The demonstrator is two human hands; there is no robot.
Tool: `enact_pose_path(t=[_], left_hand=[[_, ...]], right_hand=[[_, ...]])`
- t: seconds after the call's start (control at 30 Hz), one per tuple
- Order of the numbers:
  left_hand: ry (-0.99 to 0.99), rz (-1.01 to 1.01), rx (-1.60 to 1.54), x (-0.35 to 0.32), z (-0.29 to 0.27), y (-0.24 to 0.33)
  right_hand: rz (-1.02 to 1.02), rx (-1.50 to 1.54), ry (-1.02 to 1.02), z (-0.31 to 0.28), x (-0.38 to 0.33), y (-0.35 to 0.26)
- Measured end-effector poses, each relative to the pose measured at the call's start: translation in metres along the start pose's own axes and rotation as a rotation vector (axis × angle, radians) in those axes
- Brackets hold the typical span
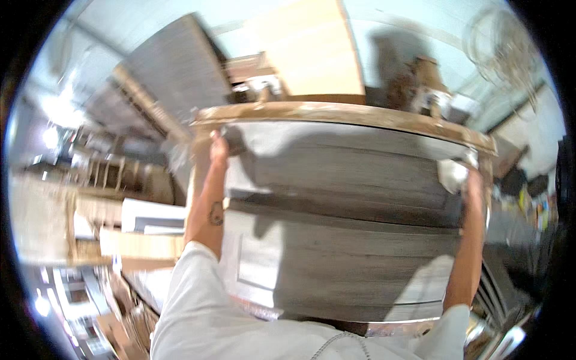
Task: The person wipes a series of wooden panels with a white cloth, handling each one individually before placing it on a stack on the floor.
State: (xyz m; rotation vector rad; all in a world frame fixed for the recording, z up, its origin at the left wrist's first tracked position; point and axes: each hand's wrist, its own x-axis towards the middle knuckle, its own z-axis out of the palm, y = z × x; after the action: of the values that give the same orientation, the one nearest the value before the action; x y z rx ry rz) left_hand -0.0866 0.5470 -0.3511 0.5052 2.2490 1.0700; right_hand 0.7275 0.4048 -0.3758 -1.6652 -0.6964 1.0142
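Note:
In front of me is a wide grey wood-grain panel (348, 180) with a dark gap across its middle. A worn wooden frame (336, 113) runs along its far edge and down its sides. My left hand (219, 149) is closed on the left side of this frame, thumb up and most fingers hidden. At the right side is my right hand (473, 180), smeared by motion, its fingers seemingly curled. A rounded white thing (452, 175) lies against it; I cannot make out what it is. My own shadow falls over the panel.
Beyond the frame, a pale yellow board (312, 48) and a grey board (174, 66) lean against the wall. Stacked boards (144, 243) stand close on my left. A coil of wire or cable (501, 45) hangs far right, and dark strips (501, 294) lie at near right.

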Motion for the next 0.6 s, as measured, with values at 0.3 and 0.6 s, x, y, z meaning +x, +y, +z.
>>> enact_pose_path(t=[0.3,0.6], left_hand=[[-0.226,0.128,-1.279,-0.210,-0.249,-0.052],[-0.220,0.054,-1.496,-0.282,-0.317,-0.190]], right_hand=[[-0.387,-0.004,0.700,-0.059,-0.272,-0.066],[-0.036,-0.070,1.161,-0.113,-0.356,0.053]])
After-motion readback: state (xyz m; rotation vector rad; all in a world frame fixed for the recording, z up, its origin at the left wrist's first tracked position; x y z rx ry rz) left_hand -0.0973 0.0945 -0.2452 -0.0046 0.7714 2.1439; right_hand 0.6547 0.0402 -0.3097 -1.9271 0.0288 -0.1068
